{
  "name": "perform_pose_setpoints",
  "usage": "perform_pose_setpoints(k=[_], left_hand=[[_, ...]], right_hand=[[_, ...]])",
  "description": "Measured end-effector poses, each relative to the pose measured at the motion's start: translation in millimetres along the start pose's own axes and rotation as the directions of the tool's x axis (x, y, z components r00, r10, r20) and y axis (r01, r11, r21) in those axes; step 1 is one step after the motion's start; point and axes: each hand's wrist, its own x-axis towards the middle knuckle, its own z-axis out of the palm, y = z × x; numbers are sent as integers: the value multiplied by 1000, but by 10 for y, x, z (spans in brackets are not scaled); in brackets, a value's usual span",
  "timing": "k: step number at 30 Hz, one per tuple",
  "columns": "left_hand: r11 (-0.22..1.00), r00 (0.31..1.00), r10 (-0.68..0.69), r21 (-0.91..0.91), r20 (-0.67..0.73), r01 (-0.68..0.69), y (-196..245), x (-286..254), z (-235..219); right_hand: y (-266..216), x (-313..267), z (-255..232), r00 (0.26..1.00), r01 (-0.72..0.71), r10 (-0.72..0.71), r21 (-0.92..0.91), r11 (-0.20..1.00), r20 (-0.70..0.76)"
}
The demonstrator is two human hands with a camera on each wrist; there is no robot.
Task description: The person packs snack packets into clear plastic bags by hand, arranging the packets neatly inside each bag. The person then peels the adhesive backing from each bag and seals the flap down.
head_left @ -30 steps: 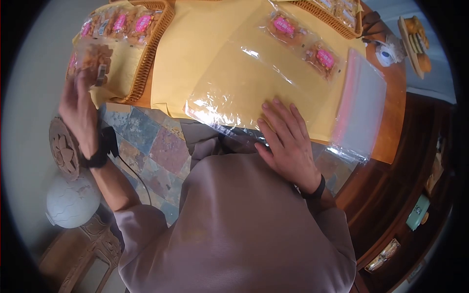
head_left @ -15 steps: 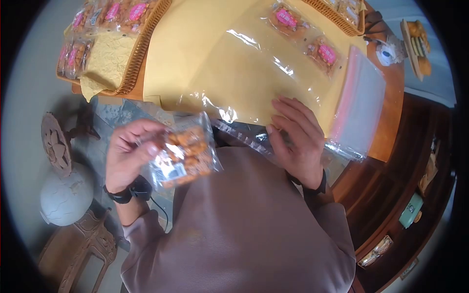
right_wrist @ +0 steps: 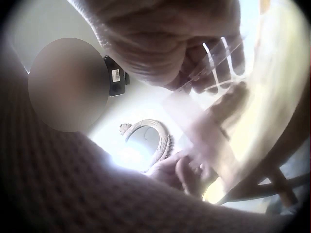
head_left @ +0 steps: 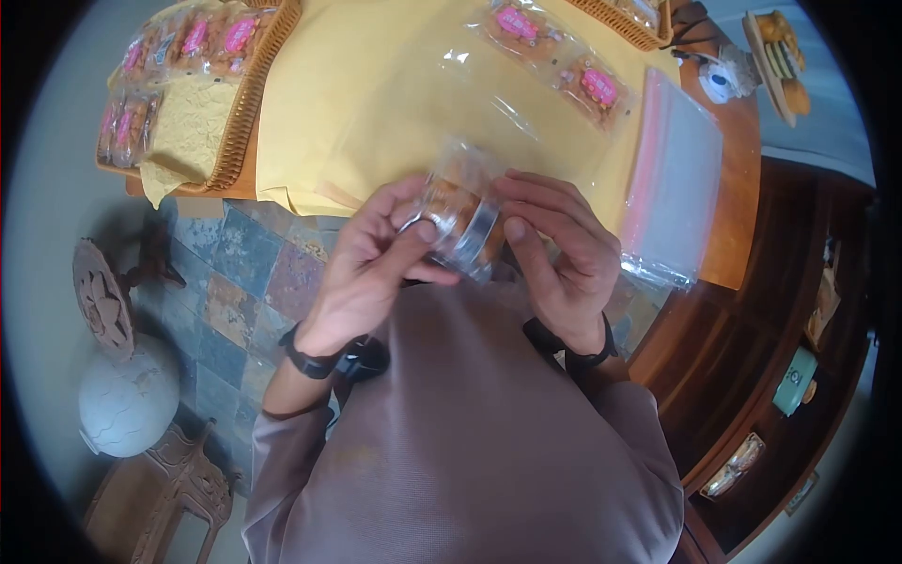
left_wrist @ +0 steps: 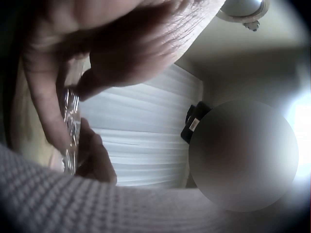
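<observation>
My left hand grips a clear packet of brown snack pieces in front of my chest, thumb over its near face. At the packet's right edge, my right hand pinches it between thumb and fingers. A dark-and-white label strip crosses the packet's face. In the left wrist view the packet appears edge-on as shiny film among the fingers. Clear film spans between the hands in the right wrist view. Beyond them lies a large clear bag, with two pink-labelled snack packets at its far end.
A wicker basket at left holds several pink-labelled packets on crumpled yellow paper. Another wicker basket stands at the far right. A stack of clear bags with pink edges lies on the table's right. Yellow paper covers the tabletop.
My left hand took a packet from the left basket and brought it to the middle. My right hand lifted off the large bag and met the packet, which is now turned more upright.
</observation>
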Motion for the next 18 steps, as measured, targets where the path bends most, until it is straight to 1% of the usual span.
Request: perform_pose_setpoints(k=[1, 2, 3, 4, 5, 6, 8, 9, 10, 12, 13, 14, 15, 16, 17, 18], left_hand=[[999, 1000, 26, -24, -6, -26, -51, 26, 90], [1000, 1000, 23, -21, 1, -23, -39, 22, 99], [994, 991, -37, 111, 130, 22, -17, 24, 112], [968, 962, -111, 245, 249, 48, -4, 31, 123], [934, 948, -206, 338, 241, 117, 4, 18, 99], [933, 944, -213, 340, 253, 119, -3, 39, 89], [892, 986, -33, 450, 164, -45, -27, 93, 85], [903, 989, -32, 428, 143, -33, 44, 129, 121], [901, 988, -39, 433, 152, -31, 30, 176, 131], [860, 996, 49, 503, 81, -83, -55, 278, 140], [858, 995, 43, 506, 87, -82, -120, 343, 139], [774, 966, 221, 579, 133, -257, -190, 409, 142], [652, 902, 386, 635, 194, -415, -213, 452, 160], [649, 902, 381, 636, 202, -416, -184, 469, 178], [605, 917, 355, 703, 181, -373, -98, 474, 230], [556, 930, 331, 764, 157, -327, -52, 487, 265]], right_hand=[[2, -5, 6, 1000, 12, -12, 19, 1000, 11], [4, -12, 7, 999, 23, -24, 37, 999, 22], [9, -16, 5, 1000, 22, -23, 31, 999, 16], [16, -16, -2, 998, 54, -55, 30, 998, 27], [22, -16, -11, 996, 85, -86, 27, 996, 38], [20, -18, -11, 996, 79, -79, 17, 997, 31], [14, -21, 5, 994, 95, -97, 43, 995, 43], [15, -24, 18, 995, 90, -92, 35, 995, 34], [17, -30, 33, 993, 111, -112, 35, 993, 37], [34, -41, 71, 991, 126, -127, 31, 991, 32], [52, -51, 91, 987, 155, -156, 15, 988, 37], [68, -64, 97, 982, 184, -183, 0, 983, 42], [82, -75, 94, 983, 179, -179, -3, 984, 35], [97, -79, 90, 978, 207, -206, -11, 978, 41], [106, -81, 81, 972, 233, -232, -20, 972, 47], [106, -75, 56, 973, 229, -228, -24, 973, 40]])
